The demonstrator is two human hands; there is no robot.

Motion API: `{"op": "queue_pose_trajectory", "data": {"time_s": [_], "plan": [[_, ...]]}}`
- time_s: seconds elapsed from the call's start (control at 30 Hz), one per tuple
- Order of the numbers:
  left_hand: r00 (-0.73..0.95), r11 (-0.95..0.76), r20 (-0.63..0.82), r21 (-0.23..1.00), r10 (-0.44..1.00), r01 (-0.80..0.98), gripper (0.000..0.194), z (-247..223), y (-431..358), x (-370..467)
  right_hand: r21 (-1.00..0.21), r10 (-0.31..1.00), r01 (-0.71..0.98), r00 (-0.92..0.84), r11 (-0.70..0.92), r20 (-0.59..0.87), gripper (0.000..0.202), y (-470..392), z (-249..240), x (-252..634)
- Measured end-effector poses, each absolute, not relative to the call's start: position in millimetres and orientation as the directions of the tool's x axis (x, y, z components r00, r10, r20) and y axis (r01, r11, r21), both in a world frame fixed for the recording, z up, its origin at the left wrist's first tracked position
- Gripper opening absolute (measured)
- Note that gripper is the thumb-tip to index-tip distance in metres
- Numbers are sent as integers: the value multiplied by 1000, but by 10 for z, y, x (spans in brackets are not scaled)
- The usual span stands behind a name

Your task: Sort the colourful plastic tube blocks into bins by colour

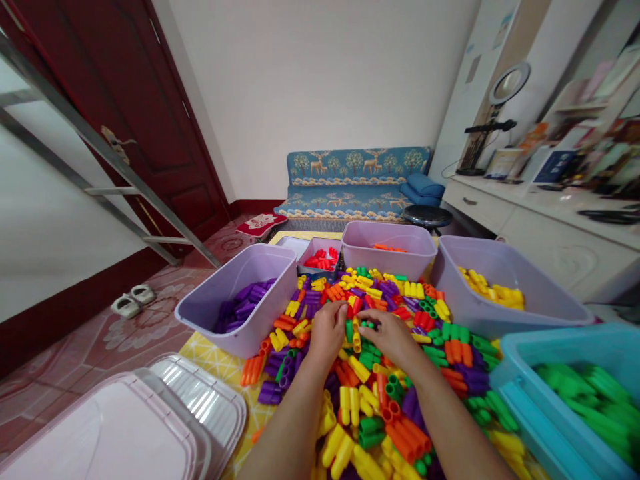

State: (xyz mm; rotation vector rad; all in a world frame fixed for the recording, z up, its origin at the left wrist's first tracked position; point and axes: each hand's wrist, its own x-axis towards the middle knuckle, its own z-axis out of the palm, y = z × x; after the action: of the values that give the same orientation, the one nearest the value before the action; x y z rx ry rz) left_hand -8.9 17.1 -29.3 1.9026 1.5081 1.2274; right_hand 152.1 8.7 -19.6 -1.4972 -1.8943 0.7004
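Note:
A thick pile of plastic tube-shaped pieces (359,368) in yellow, orange, purple, green and red covers the middle of the table. Both of my hands reach into its far half, close together. My left hand (329,328) has its fingers curled inward beside some red and green pieces; whatever is between the fingertips is hidden. Bent over the pile, my right hand (389,333) has its thumb and fingers around a small green plastic piece (369,325). Just between the hands stands a yellow piece (357,337).
Lilac bins hold purple pieces (245,307), orange pieces (390,248) and yellow pieces (493,290). A small box (334,245) contains red pieces. At right, a turquoise bin (523,393) holds green ones. Stacked lids (120,427) lie front left. A ladder (115,167) leans at left.

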Motion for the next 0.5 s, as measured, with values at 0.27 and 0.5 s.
{"op": "queue_pose_trajectory", "data": {"time_s": [0.27,0.5], "plan": [[50,-343,373,784,926,518,33,-299,174,-83,-481,964,836,-251,264,91,35,-36,-91,1494],[59,-350,376,777,925,523,27,-314,180,-74,-432,944,839,-299,331,143,36,-107,43,1505]]}}
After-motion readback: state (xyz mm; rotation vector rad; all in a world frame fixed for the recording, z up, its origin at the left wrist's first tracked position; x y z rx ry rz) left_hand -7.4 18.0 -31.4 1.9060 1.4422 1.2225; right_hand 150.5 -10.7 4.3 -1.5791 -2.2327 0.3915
